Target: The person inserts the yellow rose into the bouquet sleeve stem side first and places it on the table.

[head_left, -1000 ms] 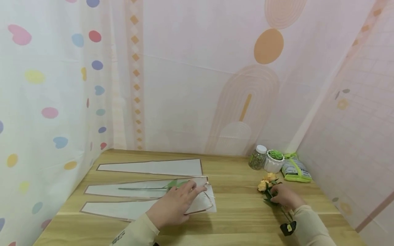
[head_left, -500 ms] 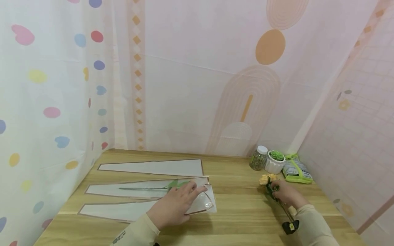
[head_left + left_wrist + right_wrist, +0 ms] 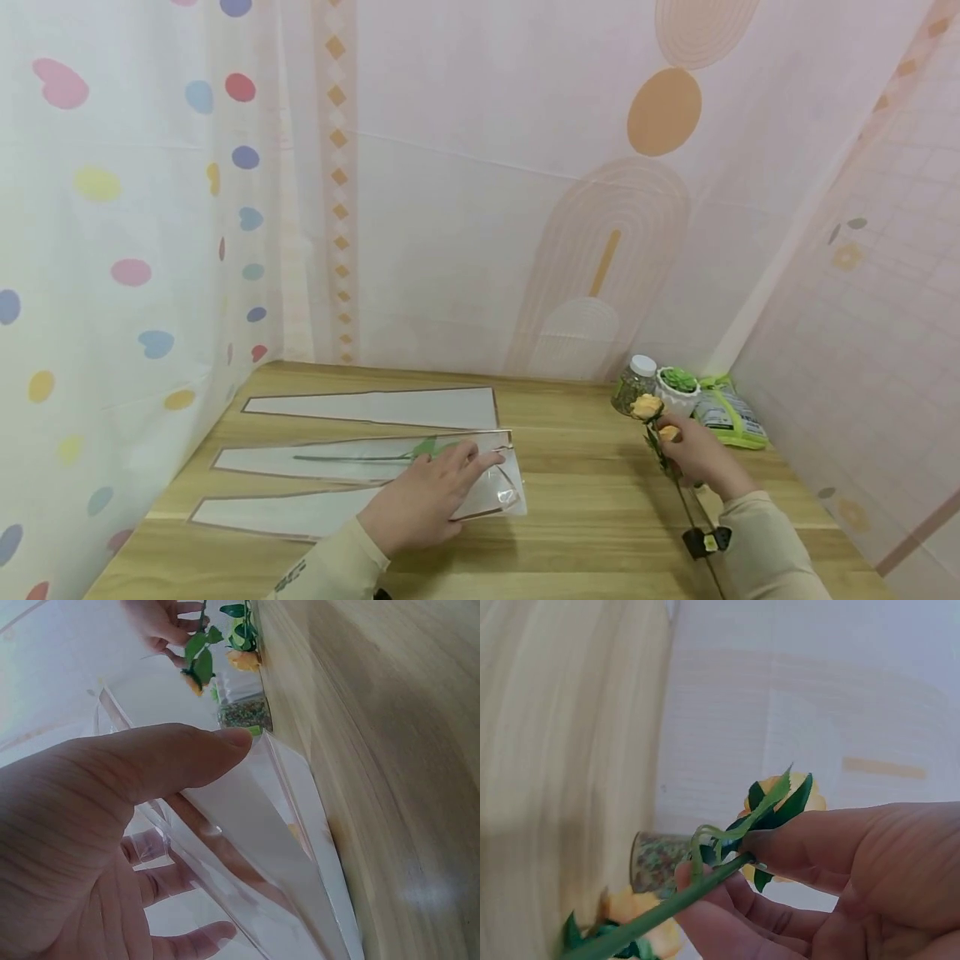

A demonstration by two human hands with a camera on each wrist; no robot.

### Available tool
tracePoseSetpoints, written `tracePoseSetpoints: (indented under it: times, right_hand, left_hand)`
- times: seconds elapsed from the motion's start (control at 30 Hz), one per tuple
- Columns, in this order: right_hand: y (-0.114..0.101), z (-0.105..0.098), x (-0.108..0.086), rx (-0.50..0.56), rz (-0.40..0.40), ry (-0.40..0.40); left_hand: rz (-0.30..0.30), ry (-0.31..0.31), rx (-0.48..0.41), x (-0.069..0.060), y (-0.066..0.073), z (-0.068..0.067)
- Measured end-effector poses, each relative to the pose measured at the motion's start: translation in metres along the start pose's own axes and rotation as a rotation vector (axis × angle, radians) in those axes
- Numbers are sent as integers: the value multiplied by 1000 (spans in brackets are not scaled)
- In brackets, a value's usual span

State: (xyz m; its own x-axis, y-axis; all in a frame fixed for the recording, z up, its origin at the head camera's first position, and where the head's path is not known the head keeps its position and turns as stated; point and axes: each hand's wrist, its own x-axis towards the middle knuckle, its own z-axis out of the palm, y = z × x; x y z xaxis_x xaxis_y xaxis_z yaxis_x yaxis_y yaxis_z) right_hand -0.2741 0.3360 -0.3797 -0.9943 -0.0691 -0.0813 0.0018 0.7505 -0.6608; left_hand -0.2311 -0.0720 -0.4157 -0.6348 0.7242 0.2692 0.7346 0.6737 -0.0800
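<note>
My left hand lies over the wide end of the nearest clear-and-white flower sleeve. In the left wrist view, its thumb presses one face of the sleeve while the fingers sit loosely bent behind the clear film. The middle sleeve holds a green leafy stem, whose top is hidden beneath that hand. On the right, my right hand pinches an artificial yellow rose by its stem between thumb and finger. Another yellow rose is below it.
At the back lies a further sleeve. A white-lidded jar, a small succulent in a white pot and a green-and-grey packet stand at the back right. Patterned curtains border the wooden table.
My right hand has picked one rose out and raised it, so its bloom stands higher and apart from the other. The left hand has stayed in place on the sleeve.
</note>
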Motion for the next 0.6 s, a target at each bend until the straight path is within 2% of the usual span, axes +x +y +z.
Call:
tracePoseSetpoints:
  times: [0.27, 0.6]
  right_hand:
    - [-12, -2, 4, 40, -24, 7]
    - [-27, -9, 3, 93, -14, 35]
  left_hand:
    - [7, 20, -4, 1, 0, 1]
    - [12, 24, 7, 1, 0, 2]
